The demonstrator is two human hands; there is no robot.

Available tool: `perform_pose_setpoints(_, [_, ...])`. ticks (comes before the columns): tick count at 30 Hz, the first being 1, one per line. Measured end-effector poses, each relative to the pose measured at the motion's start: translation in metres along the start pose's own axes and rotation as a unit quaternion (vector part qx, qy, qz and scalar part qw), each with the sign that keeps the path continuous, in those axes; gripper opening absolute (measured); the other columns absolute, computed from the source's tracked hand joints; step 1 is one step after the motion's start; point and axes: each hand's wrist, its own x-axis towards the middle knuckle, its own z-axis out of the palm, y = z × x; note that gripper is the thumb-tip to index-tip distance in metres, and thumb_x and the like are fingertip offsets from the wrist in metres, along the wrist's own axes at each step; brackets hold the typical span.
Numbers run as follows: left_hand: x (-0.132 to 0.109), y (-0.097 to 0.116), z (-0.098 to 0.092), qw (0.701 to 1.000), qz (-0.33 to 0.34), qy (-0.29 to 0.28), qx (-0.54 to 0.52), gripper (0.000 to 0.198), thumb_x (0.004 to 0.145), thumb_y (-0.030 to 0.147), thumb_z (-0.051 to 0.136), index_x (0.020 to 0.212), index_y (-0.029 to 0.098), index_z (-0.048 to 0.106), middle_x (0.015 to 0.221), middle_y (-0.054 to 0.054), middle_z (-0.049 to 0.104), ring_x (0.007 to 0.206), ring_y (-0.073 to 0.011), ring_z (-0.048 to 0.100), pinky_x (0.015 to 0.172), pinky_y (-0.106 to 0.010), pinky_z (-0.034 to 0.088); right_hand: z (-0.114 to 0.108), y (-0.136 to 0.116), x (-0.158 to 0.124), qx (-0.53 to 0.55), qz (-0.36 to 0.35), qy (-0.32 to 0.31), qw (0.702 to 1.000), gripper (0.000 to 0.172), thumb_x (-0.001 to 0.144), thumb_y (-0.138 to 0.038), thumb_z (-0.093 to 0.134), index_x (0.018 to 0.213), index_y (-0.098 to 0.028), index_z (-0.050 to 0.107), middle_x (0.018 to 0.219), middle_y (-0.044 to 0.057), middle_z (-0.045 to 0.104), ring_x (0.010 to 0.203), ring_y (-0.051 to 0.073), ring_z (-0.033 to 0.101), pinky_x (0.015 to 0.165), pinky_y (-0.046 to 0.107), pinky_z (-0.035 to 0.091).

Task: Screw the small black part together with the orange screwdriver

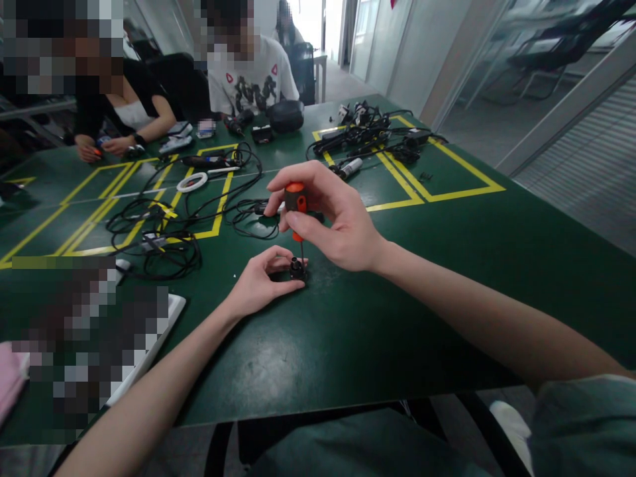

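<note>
Black part (297, 270) — in left hand's (254, 283) fingertip pinch, beneath screwdriver (296, 190)

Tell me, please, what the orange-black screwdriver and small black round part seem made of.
Orange-black screwdriver handle: probably plastic; its dark area looks matt, perhaps rubber. Thin grey shaft: likely metal, being slender and straight; finish unclear. Small black round part: plastic or dark metal; slight shine leaves this open.

Right grip (336, 222) raised, curled, left grip (257, 281) lower, pinching, both forearms (477, 306) stretched forward.
</note>
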Motion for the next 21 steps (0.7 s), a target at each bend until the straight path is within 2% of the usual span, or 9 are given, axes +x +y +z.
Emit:
perform_pose_setpoints(5, [-0.0004,0.0018,-0.0007,1.0,-0.003,-0.001,-0.005,0.049,0.068,0.028,0.098,0.103,0.019,0.064,0.112,-0.012,0.085,0.11,-0.0286,0.082,0.115,-0.052,0.059,0.0006,0.0003,0.0013,0.048,-0.007,-0.001,0.999,0.015,0.099,-0.02,0.054,0.114,-0.018,0.055,0.107,0.003,0.07,0.096,0.013,0.071,0.083,0.029,0.061])
perform_pose_setpoints(9, [-0.0006,0.0019,-0.0022,1.0,-0.008,0.011,-0.005,0.046,0.068,0.031,0.098,0.1,0.017,0.069,0.114,-0.012,0.084,0.106,-0.0263,0.081,0.113,-0.05,0.06,0.0019,-0.0015,0.003,0.065,0.013,0.011,0.998,0.011,0.104,-0.027,0.063,0.108,-0.019,0.057,0.104,0.002,0.07,0.09,0.011,0.07,0.079,0.026,0.062])
perform_pose_setpoints(15, [-0.0001,0.0011,-0.0033,0.996,0.047,0.058,0.042,0.034,0.07,0.035,0.097,0.081,0.016,0.071,0.107,-0.009,0.078,0.095,-0.0207,0.075,0.101,-0.041,0.065,0.0022,-0.0002,0.003,0.086,0.013,0.013,0.996,0.01,0.106,-0.027,0.063,0.111,-0.019,0.059,0.104,0.001,0.07,0.091,0.009,0.072,0.078,0.021,0.061])
perform_pose_setpoints(21, [0.001,0.0017,-0.0049,0.996,0.038,0.054,0.057,0.034,0.07,0.036,0.098,0.084,0.017,0.073,0.096,-0.007,0.079,0.093,-0.0219,0.075,0.102,-0.041,0.064,0.0027,0.0006,0.0021,0.082,0.009,0.013,0.996,0.007,0.107,-0.022,0.061,0.113,-0.019,0.059,0.104,0.0,0.071,0.09,0.008,0.072,0.077,0.02,0.061])
